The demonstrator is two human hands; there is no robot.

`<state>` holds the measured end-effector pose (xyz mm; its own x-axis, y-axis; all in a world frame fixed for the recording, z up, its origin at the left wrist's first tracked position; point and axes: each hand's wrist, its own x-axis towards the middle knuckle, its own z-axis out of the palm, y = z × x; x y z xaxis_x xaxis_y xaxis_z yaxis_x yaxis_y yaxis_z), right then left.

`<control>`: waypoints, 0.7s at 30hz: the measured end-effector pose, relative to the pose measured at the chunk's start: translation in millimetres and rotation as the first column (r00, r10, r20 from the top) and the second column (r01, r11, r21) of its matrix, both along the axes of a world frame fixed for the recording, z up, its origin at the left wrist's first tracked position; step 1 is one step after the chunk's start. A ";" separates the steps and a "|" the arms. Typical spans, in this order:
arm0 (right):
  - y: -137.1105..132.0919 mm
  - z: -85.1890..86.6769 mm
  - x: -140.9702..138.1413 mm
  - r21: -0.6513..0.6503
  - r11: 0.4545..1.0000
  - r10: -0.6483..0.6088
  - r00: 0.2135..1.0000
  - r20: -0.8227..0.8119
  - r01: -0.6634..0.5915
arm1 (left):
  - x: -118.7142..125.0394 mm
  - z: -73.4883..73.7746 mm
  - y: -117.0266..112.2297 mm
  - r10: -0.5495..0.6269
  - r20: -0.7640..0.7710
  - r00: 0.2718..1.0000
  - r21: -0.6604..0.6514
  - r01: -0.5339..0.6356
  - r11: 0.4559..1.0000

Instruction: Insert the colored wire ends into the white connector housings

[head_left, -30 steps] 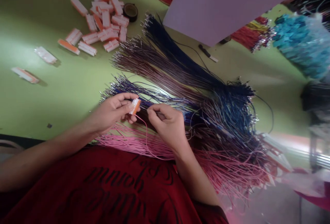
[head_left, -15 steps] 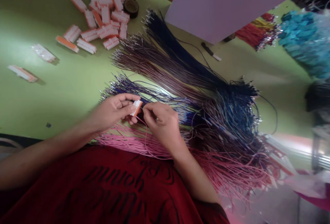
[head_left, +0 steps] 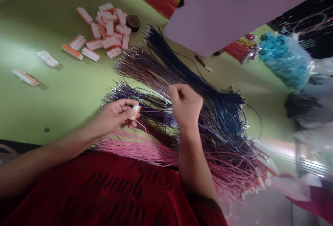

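My left hand (head_left: 118, 114) pinches a small white-and-orange connector housing (head_left: 135, 112) between thumb and fingers. A pink wire (head_left: 142, 126) curves out from beneath that housing. To the right, my right hand (head_left: 186, 106) is raised over the wire bundles, with its fingers curled closed. Whatever it may grip is hidden. Below the hands lie bundles of pink wires (head_left: 140, 151) and dark blue-purple wires (head_left: 148, 95). Brown wires (head_left: 145, 71) and navy wires (head_left: 179, 64) run behind them, with metal tips at their left ends.
Several white-and-orange connectors (head_left: 110, 41) are heaped at the back left beside a tape roll (head_left: 133, 23). A small knife (head_left: 203, 63) lies near a purple sheet (head_left: 221, 14). A bag of turquoise pieces (head_left: 283, 59) sits at the right on the green table (head_left: 70, 97).
My right hand has moved away from the connector, up and to the right. My left hand keeps its hold on the connector. The view has shifted slightly.
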<state>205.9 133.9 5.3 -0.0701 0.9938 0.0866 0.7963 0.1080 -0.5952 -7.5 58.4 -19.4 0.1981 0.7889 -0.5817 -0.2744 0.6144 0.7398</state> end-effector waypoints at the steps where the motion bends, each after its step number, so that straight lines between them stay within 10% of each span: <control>1: 16.3 -3.1 3.2 0.044 0.997 -0.062 0.990 0.126 0.057 | -0.1 0.5 0.4 -0.009 -0.002 1.000 -0.008 0.009 1.000; 6: 64.6 -27.6 12.3 -0.026 0.997 -0.050 0.838 0.544 0.076 | -0.1 0.4 0.9 -0.015 0.006 1.000 -0.035 0.015 0.999; 21: 68.5 -31.8 33.6 0.141 0.986 -0.136 0.928 0.346 0.092 | -0.9 -7.0 -0.2 -0.035 0.000 0.999 -0.029 0.035 0.999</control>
<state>239.4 202.4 -26.5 -0.0049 0.9806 0.1957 0.9637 0.0570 -0.2610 -8.4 58.2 -26.4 0.2253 0.7641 -0.6045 -0.2523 0.6451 0.7213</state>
